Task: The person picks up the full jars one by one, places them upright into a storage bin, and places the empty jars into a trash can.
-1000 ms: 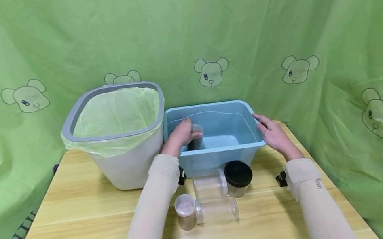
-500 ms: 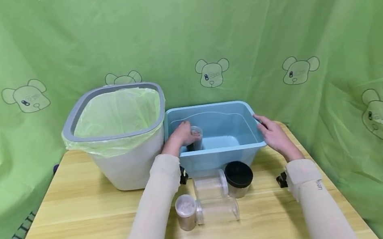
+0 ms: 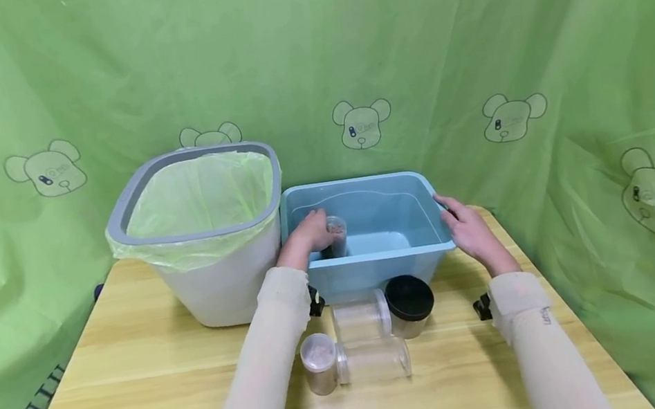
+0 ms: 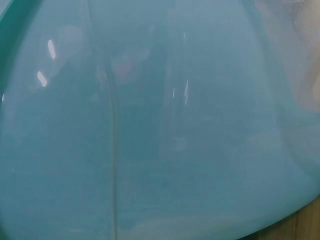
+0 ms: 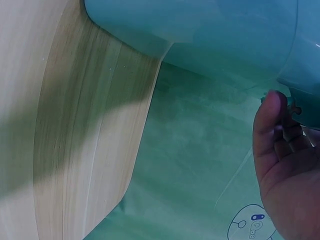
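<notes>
Clear jar (image 3: pixel 338 238) stands inside the blue tub (image 3: pixel 375 272) near its left end, right beside the left hand (image 3: pixel 310 232); whether those fingers grip it cannot be told. The right hand (image 3: pixel 469 230) has fingers curled round the tub's right rim. Apparently the jar is being placed or picked up, calling next for a gentle release or firm grasp, without tipping it.

Illumination: head view bright and diffuse; wrist views dimmer, blue-tinted.
Reference, blue tub (image 3: pixel 375 274): faint glare on the tabletop (image 3: pixel 159 396) in front of it; soft shadow to its right front. Left wrist view: white highlights on its wall, detail soft. Right wrist view: broad shadow beside it, board lines bowed.
</notes>
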The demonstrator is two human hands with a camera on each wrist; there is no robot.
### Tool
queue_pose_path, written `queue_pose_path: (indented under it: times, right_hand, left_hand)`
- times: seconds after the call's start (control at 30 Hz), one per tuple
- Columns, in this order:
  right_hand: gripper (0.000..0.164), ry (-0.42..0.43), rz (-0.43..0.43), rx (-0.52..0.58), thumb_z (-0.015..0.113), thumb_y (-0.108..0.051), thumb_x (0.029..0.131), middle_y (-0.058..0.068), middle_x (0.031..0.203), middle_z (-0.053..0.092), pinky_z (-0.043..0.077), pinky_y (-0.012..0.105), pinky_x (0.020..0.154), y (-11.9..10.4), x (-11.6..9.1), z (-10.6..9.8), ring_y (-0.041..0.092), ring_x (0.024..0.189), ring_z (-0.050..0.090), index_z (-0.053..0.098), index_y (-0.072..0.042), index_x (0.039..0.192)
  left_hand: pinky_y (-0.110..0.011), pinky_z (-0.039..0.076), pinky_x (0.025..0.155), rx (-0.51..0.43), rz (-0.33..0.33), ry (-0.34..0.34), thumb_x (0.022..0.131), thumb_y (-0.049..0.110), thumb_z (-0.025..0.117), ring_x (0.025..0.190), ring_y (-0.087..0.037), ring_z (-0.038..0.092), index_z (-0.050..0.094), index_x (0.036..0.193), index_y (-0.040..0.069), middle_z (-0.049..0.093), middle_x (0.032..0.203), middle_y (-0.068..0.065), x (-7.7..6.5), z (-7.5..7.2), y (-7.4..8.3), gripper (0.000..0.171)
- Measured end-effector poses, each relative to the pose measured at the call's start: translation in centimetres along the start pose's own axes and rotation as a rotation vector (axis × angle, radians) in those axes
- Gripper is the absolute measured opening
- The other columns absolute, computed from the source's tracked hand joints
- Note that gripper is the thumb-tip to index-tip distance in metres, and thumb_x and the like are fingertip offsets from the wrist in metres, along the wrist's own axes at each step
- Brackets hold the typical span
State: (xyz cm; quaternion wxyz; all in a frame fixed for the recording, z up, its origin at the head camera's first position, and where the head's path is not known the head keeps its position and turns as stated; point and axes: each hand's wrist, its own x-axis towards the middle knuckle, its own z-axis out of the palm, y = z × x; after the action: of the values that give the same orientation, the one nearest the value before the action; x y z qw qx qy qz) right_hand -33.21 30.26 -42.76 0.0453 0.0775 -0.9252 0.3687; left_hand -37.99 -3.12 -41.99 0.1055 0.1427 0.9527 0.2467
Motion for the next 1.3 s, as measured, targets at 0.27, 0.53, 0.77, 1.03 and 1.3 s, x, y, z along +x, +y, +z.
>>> queue_pose_path:
  times: [0.27,0.53,0.77,1.03,1.3]
  right_hand:
    - [0.053,0.013,-0.001,0.003,0.030,-0.027,0.113,0.032,0.163,0.030,0.029,0.068,0.119,-0.2,-0.3,0.0,0.055,0.145,0.035,0.029,-0.009,0.163]
    - [0.053,0.005,0.022,0.007,0.029,-0.028,0.113,0.030,0.165,0.028,0.028,0.069,0.119,-0.1,-0.8,-0.1,0.055,0.146,0.034,0.028,-0.012,0.164]
    - [0.053,0.017,0.019,-0.006,0.030,-0.027,0.113,0.031,0.164,0.029,0.028,0.068,0.119,0.0,-0.7,-0.2,0.055,0.147,0.033,0.029,-0.011,0.163]
    - [0.052,0.020,0.009,-0.010,0.031,-0.026,0.113,0.033,0.162,0.033,0.032,0.068,0.117,0.3,-0.4,0.0,0.055,0.143,0.040,0.031,-0.012,0.163]
    - [0.052,0.015,0.006,-0.003,0.030,-0.027,0.113,0.032,0.163,0.031,0.033,0.067,0.116,0.3,-0.3,0.1,0.054,0.144,0.038,0.030,-0.013,0.163]
  left_hand:
    - [-0.043,0.037,0.122,0.014,0.015,0.017,0.100,0.032,0.068,0.142,-0.036,0.046,0.043,0.145,-0.008,0.048,0.152,-0.026,-0.1,0.2,0.1,0.065]
    - [-0.044,0.034,0.124,0.029,0.012,0.010,0.099,0.031,0.067,0.147,-0.039,0.042,0.037,0.152,-0.008,0.041,0.158,-0.027,-0.3,0.4,0.5,0.072]
    - [-0.047,0.031,0.125,0.056,0.054,0.082,0.103,0.040,0.061,0.151,-0.041,0.035,0.028,0.161,0.000,0.028,0.167,-0.024,-0.2,0.3,1.0,0.078]
    - [-0.051,0.041,0.118,0.094,0.275,0.204,0.105,0.042,0.059,0.144,-0.034,0.047,0.040,0.158,0.013,0.039,0.163,-0.014,-1.4,-1.0,2.7,0.064]
    - [-0.047,0.050,0.110,0.099,0.548,0.310,0.104,0.039,0.062,0.137,-0.024,0.054,0.048,0.155,0.023,0.051,0.155,-0.001,-7.5,-2.2,5.2,0.055]
